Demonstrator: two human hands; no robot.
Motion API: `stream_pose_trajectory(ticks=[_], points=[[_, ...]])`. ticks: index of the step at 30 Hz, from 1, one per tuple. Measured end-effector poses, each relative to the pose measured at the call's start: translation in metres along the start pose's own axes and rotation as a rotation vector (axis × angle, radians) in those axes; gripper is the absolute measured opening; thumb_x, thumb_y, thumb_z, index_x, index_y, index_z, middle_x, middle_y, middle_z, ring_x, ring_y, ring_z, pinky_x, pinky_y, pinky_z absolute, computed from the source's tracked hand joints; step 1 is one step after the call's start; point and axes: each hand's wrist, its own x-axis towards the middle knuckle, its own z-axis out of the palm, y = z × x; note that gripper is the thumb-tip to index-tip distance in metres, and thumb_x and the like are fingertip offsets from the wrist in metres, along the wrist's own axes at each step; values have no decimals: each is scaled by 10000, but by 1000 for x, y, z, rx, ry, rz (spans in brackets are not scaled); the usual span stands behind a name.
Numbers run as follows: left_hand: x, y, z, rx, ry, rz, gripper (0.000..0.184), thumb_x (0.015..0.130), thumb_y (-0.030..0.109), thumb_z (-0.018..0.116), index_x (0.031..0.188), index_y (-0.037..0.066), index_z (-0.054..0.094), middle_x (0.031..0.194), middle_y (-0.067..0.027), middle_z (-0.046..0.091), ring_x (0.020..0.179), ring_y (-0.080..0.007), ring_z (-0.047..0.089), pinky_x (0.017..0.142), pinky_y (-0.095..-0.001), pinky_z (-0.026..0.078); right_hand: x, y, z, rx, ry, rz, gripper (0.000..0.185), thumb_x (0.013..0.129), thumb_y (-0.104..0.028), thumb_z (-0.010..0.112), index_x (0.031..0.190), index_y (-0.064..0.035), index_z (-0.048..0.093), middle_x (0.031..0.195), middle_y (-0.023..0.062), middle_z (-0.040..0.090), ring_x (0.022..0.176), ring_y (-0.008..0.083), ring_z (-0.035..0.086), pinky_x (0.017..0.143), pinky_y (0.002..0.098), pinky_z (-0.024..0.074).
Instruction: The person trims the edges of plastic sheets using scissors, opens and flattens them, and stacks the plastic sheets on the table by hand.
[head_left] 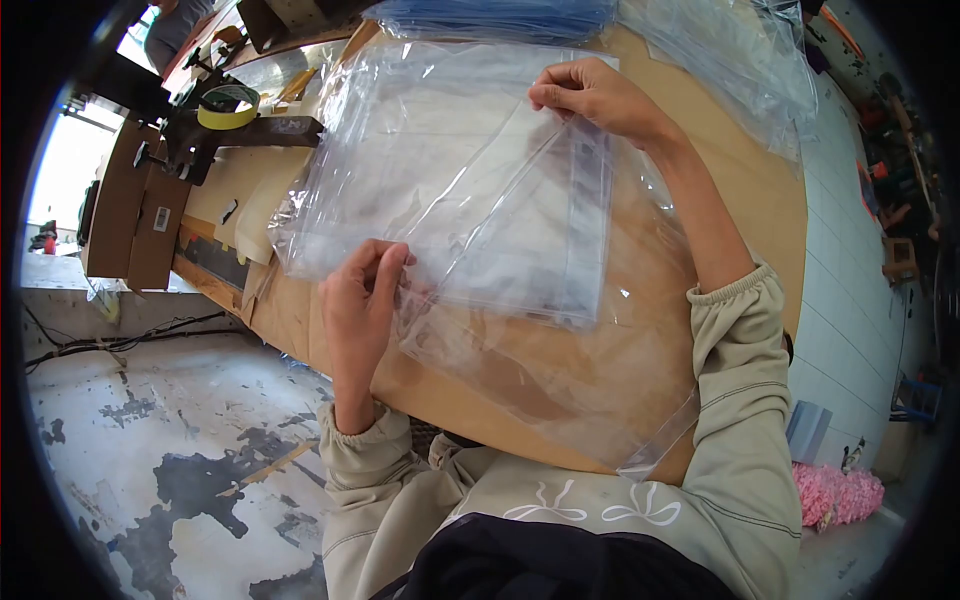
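Note:
A clear plastic sheet (490,185) stretches slantwise between my two hands, with its folded edge pulled taut. My right hand (595,95) pinches the upper end between thumb and fingers. Lower down and to the left, my left hand (365,290) pinches the other end between thumb and forefinger. Beneath the sheet lies a stack of flat clear plastic bags (585,250) on the brown tabletop (290,315). Loose clear film (540,380) hangs from the held edge toward my lap. Where one transparent layer stops and another starts is hard to make out.
A black clamp-like machine (265,130) carrying a yellow tape roll (228,118) stands at the left edge, near a cardboard box (150,215). Bluish plastic sheets (490,18) are piled at the back. More clear film (740,75) lies at the back right. Another person (178,32) is partly visible at upper left.

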Motion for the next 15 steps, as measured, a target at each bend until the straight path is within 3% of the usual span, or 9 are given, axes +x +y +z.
stream_pose_trajectory(ticks=[5,8,11,13,14,15], points=[[-15,-8,3,-3,112,3,184,933,126,555,843,-20,620,553,1,511,464,-30,449,431,-211,345,5,6,7,-36,69,-182,258,911,-255,584,771,-42,625,585,-53,444,555,35,353,516,216,273],[-25,2,1,-18,135,-14,187,941,133,544,843,-12,609,540,4,494,439,-30,447,404,-209,337,2,-1,13,-161,123,-183,245,908,-234,582,772,-35,623,581,-40,453,554,42,365,511,227,286],[-27,11,-7,-86,201,3,185,948,140,533,852,-1,605,528,7,479,423,-30,449,381,-211,329,12,-20,14,-305,214,-354,226,911,-214,571,792,-33,632,572,-23,460,562,41,381,517,231,304],[-23,18,-18,-140,269,42,183,951,142,527,858,6,607,523,6,478,413,-32,453,368,-215,324,36,-52,5,-427,174,-480,250,914,-288,574,886,-51,651,609,1,552,568,80,499,535,235,376],[-17,21,-28,-29,322,126,198,960,160,512,864,21,615,522,5,481,410,-31,463,369,-211,325,49,-88,-1,-600,105,-403,255,902,-249,558,986,-11,598,806,143,569,732,221,548,660,339,427],[-10,28,-39,15,371,121,214,962,173,507,863,18,615,517,0,483,416,-32,468,383,-223,340,67,-107,5,-708,165,-402,291,888,-259,566,1029,-5,575,934,211,568,841,288,564,742,395,445]])
